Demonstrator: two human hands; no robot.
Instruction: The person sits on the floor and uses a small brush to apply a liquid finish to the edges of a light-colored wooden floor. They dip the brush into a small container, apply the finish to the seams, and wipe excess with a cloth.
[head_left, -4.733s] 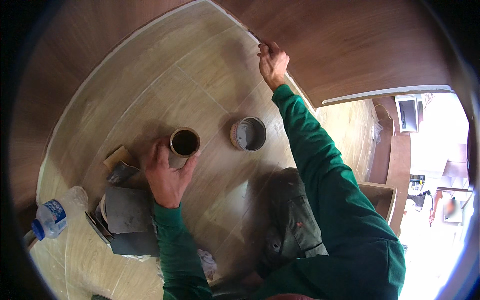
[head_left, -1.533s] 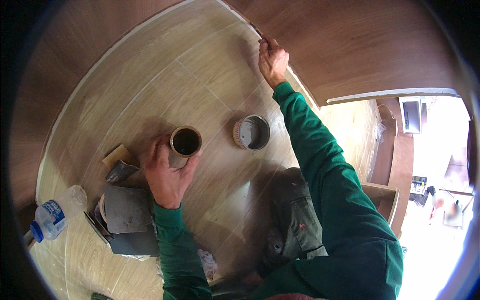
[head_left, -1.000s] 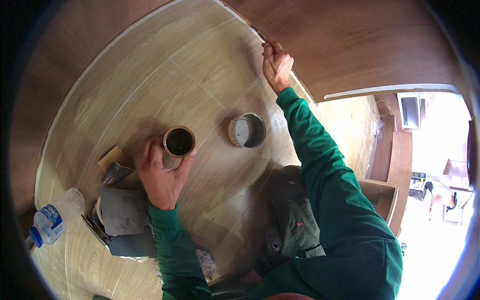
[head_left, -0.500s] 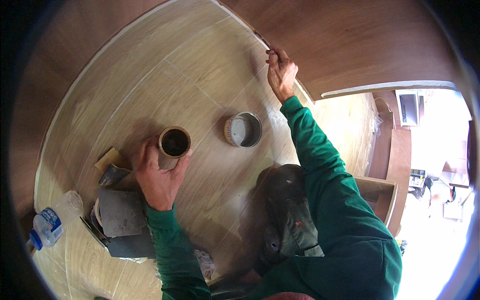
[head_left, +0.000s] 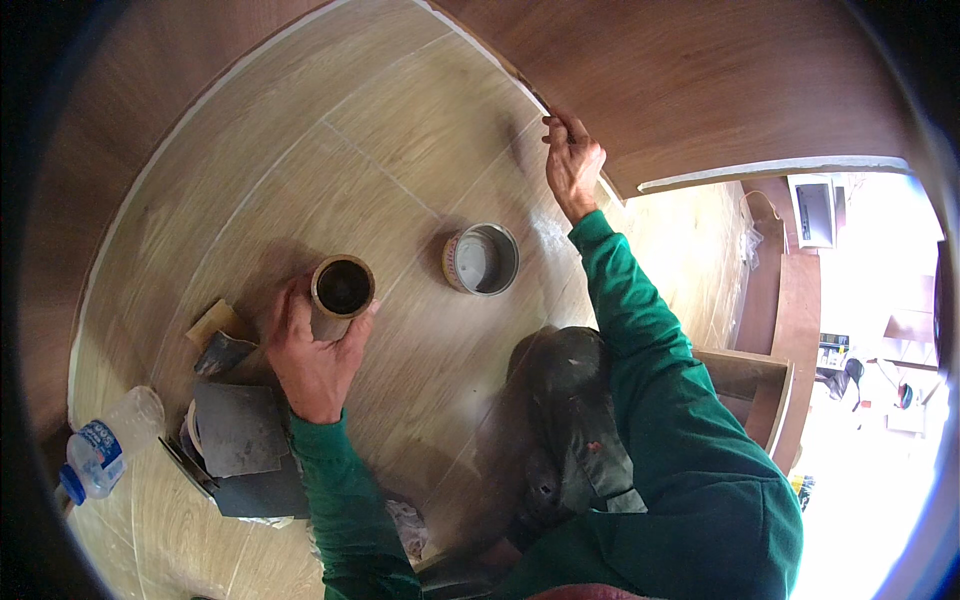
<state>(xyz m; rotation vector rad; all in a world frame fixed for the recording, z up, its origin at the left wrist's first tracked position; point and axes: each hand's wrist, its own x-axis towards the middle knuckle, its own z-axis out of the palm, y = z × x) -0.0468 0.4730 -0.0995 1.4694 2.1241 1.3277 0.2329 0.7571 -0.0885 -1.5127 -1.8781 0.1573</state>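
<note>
1. Fingers (head_left: 298, 312) of the left hand (head_left: 318, 378) grip a cup (head_left: 330, 324) from its near side, its dark open mouth facing up.
2. Right arm, in a green sleeve (head_left: 650, 335), stretches far forward, wrist slightly bent, the right hand (head_left: 577, 168) beside the lower edge of a brown panel (head_left: 720, 90).
3. Its fingers are pinched together on a thin tool (head_left: 541, 103), perhaps a brush, though it is too small to be sure.
4. Between the two hands, a grey can (head_left: 458, 262) stands on the floor (head_left: 400, 400), touched by neither.
5. Compared with the first frame, the right hand has slid back along the panel's edge, nearer its corner; the left hand keeps its hold on the cup.
</note>
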